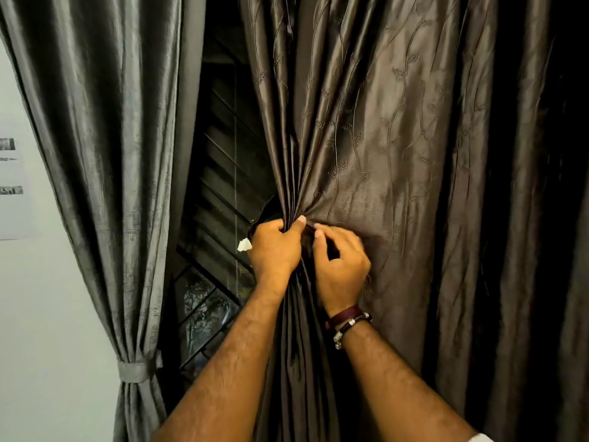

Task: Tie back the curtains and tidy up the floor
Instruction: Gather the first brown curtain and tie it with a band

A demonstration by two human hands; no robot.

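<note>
Dark window [220,186] with slats sits behind two curtains. Brown curtain [398,154] on the right hangs loose, bunched at mid-height where both hands meet. Left hand [274,247] grips the gathered folds in a fist, with a small white scrap [244,245] poking out beside it. Right hand [341,266] pinches the fabric just next to it, two bracelets [347,323] on that wrist. Grey curtain [105,154] on the left is already tied with one band [134,371], against a white wall [47,314] with a paper [12,180] on it.
</note>
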